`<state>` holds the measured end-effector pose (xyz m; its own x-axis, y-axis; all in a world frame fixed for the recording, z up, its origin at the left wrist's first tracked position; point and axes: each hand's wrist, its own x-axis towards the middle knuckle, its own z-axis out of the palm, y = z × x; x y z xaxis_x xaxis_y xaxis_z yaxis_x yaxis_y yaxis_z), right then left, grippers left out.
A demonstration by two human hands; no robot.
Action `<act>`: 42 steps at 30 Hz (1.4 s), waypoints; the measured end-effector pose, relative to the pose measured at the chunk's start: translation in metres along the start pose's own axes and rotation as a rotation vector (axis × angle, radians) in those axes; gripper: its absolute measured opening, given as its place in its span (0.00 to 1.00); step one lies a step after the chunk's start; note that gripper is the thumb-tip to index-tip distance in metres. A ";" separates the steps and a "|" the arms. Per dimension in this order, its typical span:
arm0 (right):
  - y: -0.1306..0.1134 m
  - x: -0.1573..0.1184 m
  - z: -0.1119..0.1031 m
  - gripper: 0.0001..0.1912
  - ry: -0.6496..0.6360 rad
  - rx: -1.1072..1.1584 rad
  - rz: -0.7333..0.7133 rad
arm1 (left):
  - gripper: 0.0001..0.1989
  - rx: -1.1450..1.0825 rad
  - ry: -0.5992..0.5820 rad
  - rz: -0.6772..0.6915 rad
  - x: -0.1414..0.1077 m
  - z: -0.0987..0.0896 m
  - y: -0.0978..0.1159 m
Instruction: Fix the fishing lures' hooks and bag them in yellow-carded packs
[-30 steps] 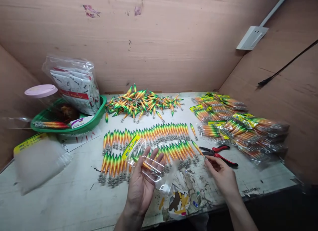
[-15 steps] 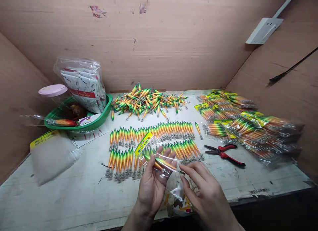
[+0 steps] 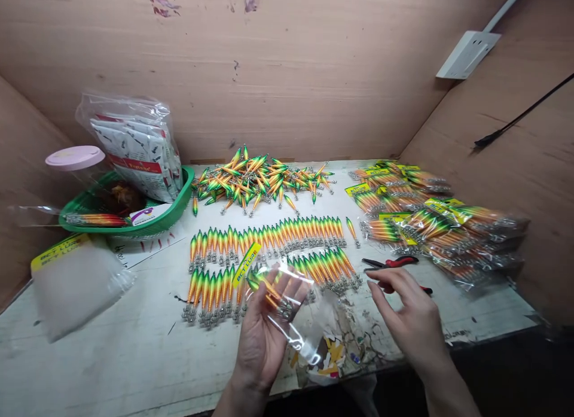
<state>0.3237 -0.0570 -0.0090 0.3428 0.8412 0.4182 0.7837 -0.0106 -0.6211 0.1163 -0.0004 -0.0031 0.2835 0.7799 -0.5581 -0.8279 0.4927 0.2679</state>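
Note:
My left hand (image 3: 269,339) is closed, thumb over palm, on a clear plastic bag (image 3: 296,285) with a yellow printed header. Inside the bag lie a few fishing lures (image 3: 271,294), green to orange with metal hooks at one end. My right hand (image 3: 403,315) is apart from the bag, to its right. Its thumb and forefinger are curved with a small gap and nothing visible between them. Partly hidden behind that hand are red-handled pliers (image 3: 401,261). Beyond the bag, more lures (image 3: 314,231) stand side by side in two rows on the white tabletop (image 3: 134,363).
A heap of loose lures (image 3: 260,180) lies at the back. Filled bags (image 3: 466,243) are piled at right. A green basket (image 3: 179,204) holding packets and a jar stands at left, with flat bags (image 3: 81,291) before it. Paper scraps (image 3: 332,354) lie near the front edge.
My right hand has let go of the bag's lower end and moved right, in front of the pliers. My left hand still holds the bag. The whole view has shifted slightly.

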 end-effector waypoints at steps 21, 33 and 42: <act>0.031 -0.011 -0.024 0.17 -0.097 0.275 0.312 | 0.21 0.006 0.043 0.049 0.010 0.001 0.003; -0.066 -0.017 0.023 0.13 -0.016 0.060 -0.402 | 0.19 -0.007 0.039 -0.018 0.000 0.008 -0.007; -0.074 -0.022 0.041 0.09 0.111 -0.013 -0.416 | 0.18 -0.066 0.042 -0.006 -0.001 0.004 -0.008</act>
<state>0.2372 -0.0522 0.0009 0.0490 0.7121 0.7004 0.8731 0.3101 -0.3762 0.1249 -0.0035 -0.0013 0.2695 0.7594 -0.5921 -0.8568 0.4698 0.2125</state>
